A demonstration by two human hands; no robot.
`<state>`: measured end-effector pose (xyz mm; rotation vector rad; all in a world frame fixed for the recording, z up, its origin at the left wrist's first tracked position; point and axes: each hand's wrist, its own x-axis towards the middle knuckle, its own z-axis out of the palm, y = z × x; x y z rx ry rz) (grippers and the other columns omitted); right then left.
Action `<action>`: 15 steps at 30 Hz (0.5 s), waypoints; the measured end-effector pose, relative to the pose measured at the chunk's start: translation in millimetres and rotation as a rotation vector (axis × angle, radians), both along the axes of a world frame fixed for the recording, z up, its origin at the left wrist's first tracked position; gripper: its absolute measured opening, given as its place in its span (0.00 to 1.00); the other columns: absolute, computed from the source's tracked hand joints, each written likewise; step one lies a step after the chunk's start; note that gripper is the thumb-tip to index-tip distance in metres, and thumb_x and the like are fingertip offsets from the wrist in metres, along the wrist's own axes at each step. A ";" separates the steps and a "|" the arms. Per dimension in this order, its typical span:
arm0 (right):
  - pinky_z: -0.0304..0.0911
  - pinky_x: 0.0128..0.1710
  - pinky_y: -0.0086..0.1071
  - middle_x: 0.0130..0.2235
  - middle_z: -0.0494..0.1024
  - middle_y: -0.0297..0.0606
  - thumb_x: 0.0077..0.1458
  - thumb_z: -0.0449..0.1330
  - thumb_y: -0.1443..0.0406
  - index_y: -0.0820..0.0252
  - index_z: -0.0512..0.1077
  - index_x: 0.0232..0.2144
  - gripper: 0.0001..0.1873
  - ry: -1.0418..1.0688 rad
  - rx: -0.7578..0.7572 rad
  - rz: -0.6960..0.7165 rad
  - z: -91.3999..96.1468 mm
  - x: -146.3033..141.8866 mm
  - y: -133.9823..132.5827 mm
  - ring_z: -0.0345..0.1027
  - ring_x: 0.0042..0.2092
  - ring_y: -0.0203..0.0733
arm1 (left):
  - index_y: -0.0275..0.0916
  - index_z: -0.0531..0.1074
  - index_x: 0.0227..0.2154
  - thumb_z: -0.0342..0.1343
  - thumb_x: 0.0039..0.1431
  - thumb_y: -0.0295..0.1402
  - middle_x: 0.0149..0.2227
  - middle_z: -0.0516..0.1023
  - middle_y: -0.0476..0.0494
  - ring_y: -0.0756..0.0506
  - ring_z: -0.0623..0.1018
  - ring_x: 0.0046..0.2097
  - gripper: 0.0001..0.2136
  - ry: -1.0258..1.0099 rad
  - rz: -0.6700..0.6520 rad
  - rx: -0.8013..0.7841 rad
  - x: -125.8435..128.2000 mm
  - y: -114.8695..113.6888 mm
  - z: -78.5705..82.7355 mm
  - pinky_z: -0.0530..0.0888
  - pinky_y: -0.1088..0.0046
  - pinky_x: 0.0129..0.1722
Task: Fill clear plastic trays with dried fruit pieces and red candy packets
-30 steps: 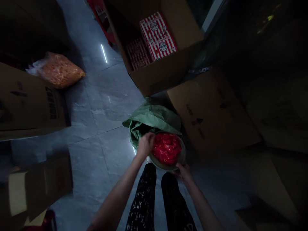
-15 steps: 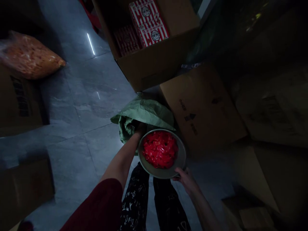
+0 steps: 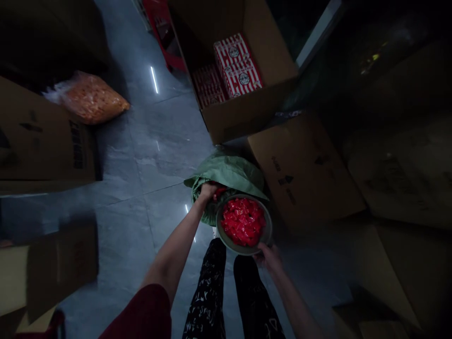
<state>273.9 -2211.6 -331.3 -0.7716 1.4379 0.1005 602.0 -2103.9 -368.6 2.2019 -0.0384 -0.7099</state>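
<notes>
My right hand [image 3: 267, 258] grips the near rim of a round metal bowl [image 3: 228, 240] heaped with small red wrapped pieces [image 3: 243, 221]. The bowl hangs above my legs, next to a green sack [image 3: 229, 172] on the floor. At the sack's mouth, my left hand [image 3: 207, 191] is closed around a few of the red pieces, just left of the bowl's far rim. The room is dim and the fingers show only in part.
An open cardboard box [image 3: 247, 108] holding red-and-white striped cartons [image 3: 238, 68] stands beyond the sack. A flat cardboard box [image 3: 303, 169] lies to the right, more boxes [image 3: 42, 136] to the left, one bearing a bag of orange pieces [image 3: 88, 96]. Grey tiled floor [image 3: 141, 197] lies between.
My left hand went from the bowl's rim down into the green sack and now sits at its mouth with red pieces. The bowl has stayed in my right hand.
</notes>
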 end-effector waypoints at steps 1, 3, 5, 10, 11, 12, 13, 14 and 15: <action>0.71 0.19 0.30 0.23 0.78 0.28 0.26 0.73 0.61 0.55 0.68 0.32 0.27 0.013 0.007 -0.007 3.0 3.3 2.6 0.72 0.22 0.40 | 0.36 0.74 0.51 0.62 0.66 0.37 0.49 0.79 0.40 0.43 0.80 0.46 0.15 -0.003 0.001 -0.007 -6.8 5.5 9.5 0.80 0.60 0.46; 0.72 0.19 0.31 0.21 0.77 0.27 0.24 0.72 0.62 0.55 0.67 0.33 0.28 0.035 0.018 -0.015 9.8 7.4 7.2 0.72 0.21 0.39 | 0.35 0.75 0.45 0.63 0.61 0.30 0.39 0.79 0.47 0.47 0.79 0.39 0.11 -0.003 0.007 -0.033 -23.6 14.3 28.7 0.78 0.68 0.42; 0.72 0.19 0.31 0.20 0.76 0.26 0.24 0.72 0.62 0.55 0.67 0.33 0.28 0.044 0.022 -0.015 17.4 8.1 11.2 0.71 0.21 0.39 | 0.37 0.75 0.42 0.61 0.55 0.25 0.33 0.77 0.52 0.48 0.77 0.35 0.11 -0.020 0.002 -0.065 -43.1 19.0 47.9 0.76 0.73 0.39; 0.73 0.22 0.32 0.22 0.76 0.27 0.26 0.72 0.62 0.55 0.66 0.31 0.26 0.013 0.029 0.004 31.5 7.9 18.2 0.72 0.23 0.39 | 0.40 0.74 0.41 0.60 0.51 0.23 0.39 0.78 0.49 0.45 0.78 0.43 0.13 -0.079 -0.087 -0.126 -103.6 9.0 85.3 0.75 0.68 0.49; 0.73 0.22 0.32 0.22 0.75 0.27 0.26 0.72 0.62 0.55 0.66 0.31 0.26 0.006 0.035 0.011 32.2 8.8 18.9 0.72 0.23 0.39 | 0.41 0.75 0.41 0.61 0.51 0.24 0.42 0.79 0.47 0.44 0.79 0.47 0.14 -0.085 -0.121 -0.132 -117.2 4.2 88.8 0.74 0.66 0.52; 0.73 0.22 0.32 0.22 0.75 0.27 0.27 0.72 0.62 0.55 0.66 0.30 0.25 0.000 0.042 0.018 31.9 9.8 19.1 0.72 0.23 0.39 | 0.41 0.76 0.43 0.63 0.51 0.25 0.46 0.79 0.44 0.42 0.78 0.50 0.15 -0.083 -0.161 -0.136 -130.6 -0.6 90.9 0.74 0.63 0.56; 0.73 0.22 0.32 0.22 0.75 0.28 0.27 0.72 0.63 0.54 0.65 0.30 0.25 -0.006 0.049 0.024 30.8 10.7 19.0 0.72 0.23 0.40 | 0.42 0.77 0.44 0.66 0.50 0.27 0.49 0.79 0.42 0.40 0.78 0.54 0.16 -0.075 -0.205 -0.139 -143.1 -5.2 91.9 0.73 0.60 0.58; 0.73 0.22 0.33 0.22 0.75 0.28 0.28 0.71 0.63 0.54 0.65 0.30 0.24 -0.013 0.055 0.029 29.3 11.2 18.5 0.72 0.23 0.40 | 0.42 0.77 0.45 0.70 0.47 0.29 0.52 0.79 0.39 0.37 0.77 0.57 0.20 -0.060 -0.249 -0.143 -154.2 -9.0 92.4 0.71 0.57 0.61; 0.73 0.23 0.33 0.23 0.76 0.29 0.28 0.71 0.63 0.55 0.65 0.30 0.24 -0.018 0.059 0.032 27.6 11.1 17.5 0.73 0.24 0.40 | 0.43 0.78 0.46 0.74 0.43 0.31 0.55 0.78 0.37 0.34 0.75 0.60 0.24 -0.044 -0.296 -0.141 -163.7 -11.5 93.2 0.69 0.53 0.64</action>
